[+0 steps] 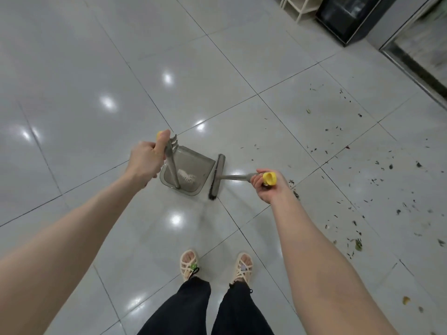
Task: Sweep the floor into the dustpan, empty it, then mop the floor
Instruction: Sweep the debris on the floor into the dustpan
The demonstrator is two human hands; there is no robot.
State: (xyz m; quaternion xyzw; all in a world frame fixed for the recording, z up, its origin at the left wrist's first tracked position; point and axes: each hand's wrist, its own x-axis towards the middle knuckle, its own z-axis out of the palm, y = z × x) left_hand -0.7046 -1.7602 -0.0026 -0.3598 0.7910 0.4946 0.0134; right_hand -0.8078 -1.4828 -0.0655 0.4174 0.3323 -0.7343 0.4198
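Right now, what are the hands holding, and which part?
The left hand grips the dustpan at the top of its long handle, near the yellow cap. The right hand grips the broom at its handle's yellow-capped end.

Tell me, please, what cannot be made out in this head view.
All head view.
Too small: debris on the floor, specks unidentifiable.
Blurred: broom bristles' lower end, by motion.
Cut off: black cabinet, by the top edge.
Unclear: white patch inside the dustpan, dust or print, behind tinted plastic.
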